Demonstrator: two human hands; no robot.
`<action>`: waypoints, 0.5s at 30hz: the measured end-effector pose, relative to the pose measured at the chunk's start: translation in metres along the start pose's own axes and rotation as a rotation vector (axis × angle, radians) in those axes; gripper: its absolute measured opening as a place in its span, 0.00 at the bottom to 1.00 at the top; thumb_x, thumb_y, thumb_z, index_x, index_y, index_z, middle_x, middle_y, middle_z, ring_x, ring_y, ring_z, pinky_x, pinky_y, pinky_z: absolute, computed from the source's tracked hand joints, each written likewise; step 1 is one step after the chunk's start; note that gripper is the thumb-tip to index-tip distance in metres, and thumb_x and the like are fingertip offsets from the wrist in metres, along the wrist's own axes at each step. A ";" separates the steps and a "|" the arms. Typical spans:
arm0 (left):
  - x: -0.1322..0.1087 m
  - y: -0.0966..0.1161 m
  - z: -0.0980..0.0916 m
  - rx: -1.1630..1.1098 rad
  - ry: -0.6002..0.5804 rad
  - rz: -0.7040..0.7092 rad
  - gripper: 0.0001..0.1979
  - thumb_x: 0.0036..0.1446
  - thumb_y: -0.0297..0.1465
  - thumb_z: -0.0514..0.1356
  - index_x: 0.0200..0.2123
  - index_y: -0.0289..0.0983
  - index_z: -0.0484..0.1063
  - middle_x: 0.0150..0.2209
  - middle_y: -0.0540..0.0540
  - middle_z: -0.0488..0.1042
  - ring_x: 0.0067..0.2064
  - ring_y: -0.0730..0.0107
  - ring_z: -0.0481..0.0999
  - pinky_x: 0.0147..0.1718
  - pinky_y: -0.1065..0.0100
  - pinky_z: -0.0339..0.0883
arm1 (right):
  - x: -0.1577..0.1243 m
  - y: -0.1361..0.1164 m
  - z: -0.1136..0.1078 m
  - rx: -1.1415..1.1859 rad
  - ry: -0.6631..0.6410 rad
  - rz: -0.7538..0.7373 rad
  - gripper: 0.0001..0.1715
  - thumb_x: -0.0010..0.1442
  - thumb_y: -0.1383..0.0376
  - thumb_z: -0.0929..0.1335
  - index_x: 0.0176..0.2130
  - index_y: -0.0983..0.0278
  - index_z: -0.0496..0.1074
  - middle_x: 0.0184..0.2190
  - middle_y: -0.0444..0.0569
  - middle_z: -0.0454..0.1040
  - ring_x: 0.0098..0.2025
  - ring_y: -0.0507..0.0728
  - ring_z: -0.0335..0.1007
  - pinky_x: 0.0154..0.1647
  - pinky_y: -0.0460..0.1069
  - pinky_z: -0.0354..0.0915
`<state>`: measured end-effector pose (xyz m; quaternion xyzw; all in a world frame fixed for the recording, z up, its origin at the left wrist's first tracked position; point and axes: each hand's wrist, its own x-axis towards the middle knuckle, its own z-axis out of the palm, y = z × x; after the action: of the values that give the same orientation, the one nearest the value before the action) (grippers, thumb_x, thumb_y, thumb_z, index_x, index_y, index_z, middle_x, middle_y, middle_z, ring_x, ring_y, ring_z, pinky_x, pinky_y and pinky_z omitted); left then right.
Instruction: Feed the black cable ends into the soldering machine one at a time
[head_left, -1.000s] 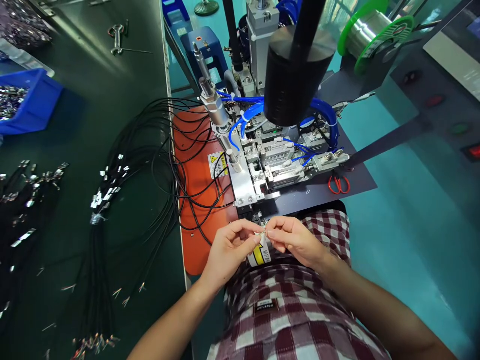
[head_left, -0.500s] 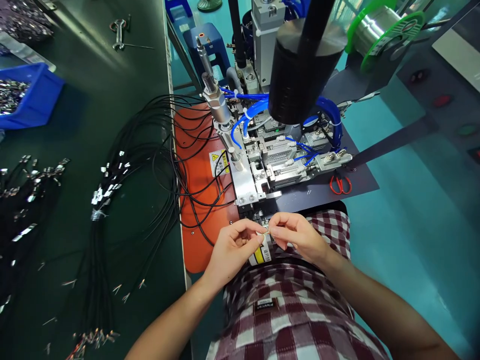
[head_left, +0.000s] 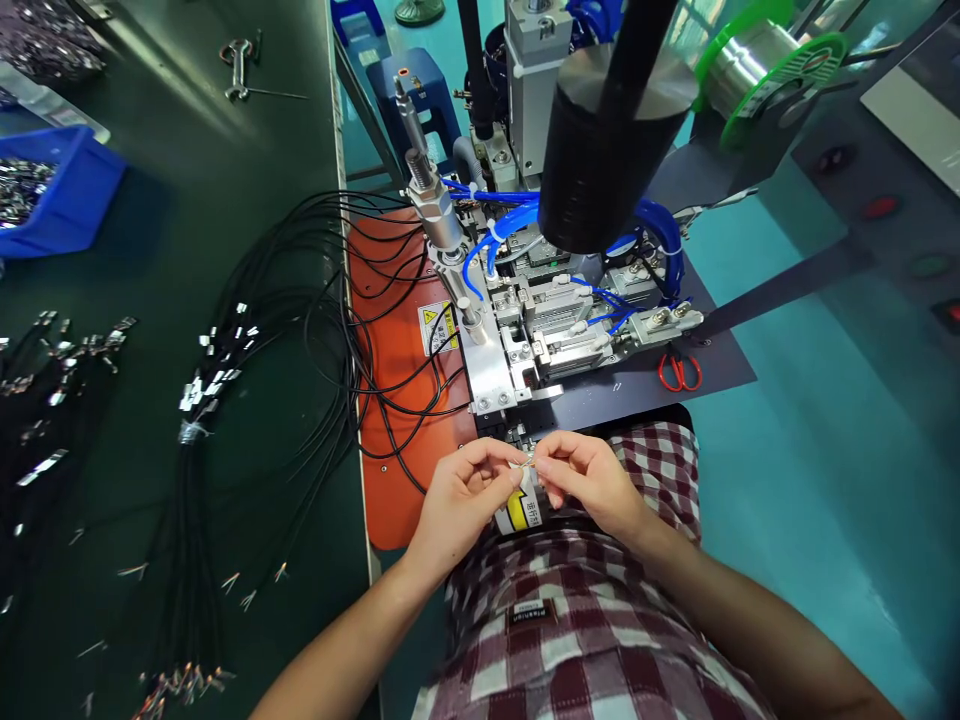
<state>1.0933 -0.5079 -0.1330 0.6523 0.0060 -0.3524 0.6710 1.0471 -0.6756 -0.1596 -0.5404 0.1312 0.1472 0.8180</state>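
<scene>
My left hand (head_left: 466,500) is closed, its thumb and forefinger pinched on thin wires (head_left: 528,463) in front of my waist. Facing it, my right hand (head_left: 592,485) pinches the other end of the same wires, and the fingertips almost meet. Only a short pale length shows between them; the fingers hide the rest. Just beyond the hands is the metal front of a machine (head_left: 495,385), with black cables (head_left: 409,385) lying across its orange base (head_left: 405,510). A yellow-and-white label (head_left: 519,510) shows below the fingertips.
Bundled black cables (head_left: 191,540) with metal connectors and bared ends lie on the dark green table (head_left: 285,630) at left. A blue bin (head_left: 71,215) of small metal parts and a wrench (head_left: 238,68) are farther back. Red-handled scissors (head_left: 680,372) and a green wire spool (head_left: 761,65) are right.
My right fingers have shifted slightly left and turned a little on the wires. My left hand keeps its pinch, hardly moved.
</scene>
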 end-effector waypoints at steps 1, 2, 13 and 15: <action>0.000 0.000 0.000 0.001 -0.005 -0.001 0.06 0.53 0.33 0.65 0.34 0.37 0.75 0.23 0.54 0.65 0.19 0.84 0.57 0.17 0.79 0.52 | 0.001 -0.001 0.000 0.013 -0.010 0.005 0.15 0.55 0.56 0.72 0.29 0.65 0.70 0.22 0.40 0.67 0.19 0.46 0.60 0.21 0.44 0.58; -0.001 0.001 -0.001 0.004 -0.012 -0.003 0.06 0.53 0.33 0.65 0.34 0.37 0.75 0.23 0.54 0.65 0.19 0.84 0.58 0.17 0.79 0.52 | 0.002 -0.002 -0.001 0.018 -0.023 0.010 0.15 0.56 0.57 0.72 0.29 0.66 0.70 0.22 0.40 0.67 0.19 0.46 0.60 0.22 0.44 0.58; 0.004 -0.003 -0.009 -0.133 -0.093 -0.074 0.10 0.52 0.34 0.66 0.36 0.37 0.74 0.22 0.54 0.65 0.20 0.83 0.58 0.15 0.79 0.48 | 0.007 0.001 -0.003 0.261 -0.128 0.161 0.15 0.52 0.58 0.75 0.29 0.68 0.73 0.20 0.39 0.64 0.17 0.43 0.52 0.19 0.42 0.46; 0.005 -0.003 -0.010 -0.158 -0.095 -0.076 0.10 0.52 0.34 0.67 0.36 0.36 0.73 0.22 0.54 0.65 0.20 0.83 0.59 0.15 0.79 0.48 | 0.008 0.003 -0.001 0.310 -0.137 0.186 0.15 0.51 0.59 0.75 0.29 0.68 0.73 0.20 0.39 0.65 0.17 0.42 0.51 0.19 0.42 0.45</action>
<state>1.0995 -0.5011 -0.1395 0.5793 0.0268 -0.4065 0.7060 1.0535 -0.6744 -0.1652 -0.3824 0.1458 0.2366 0.8812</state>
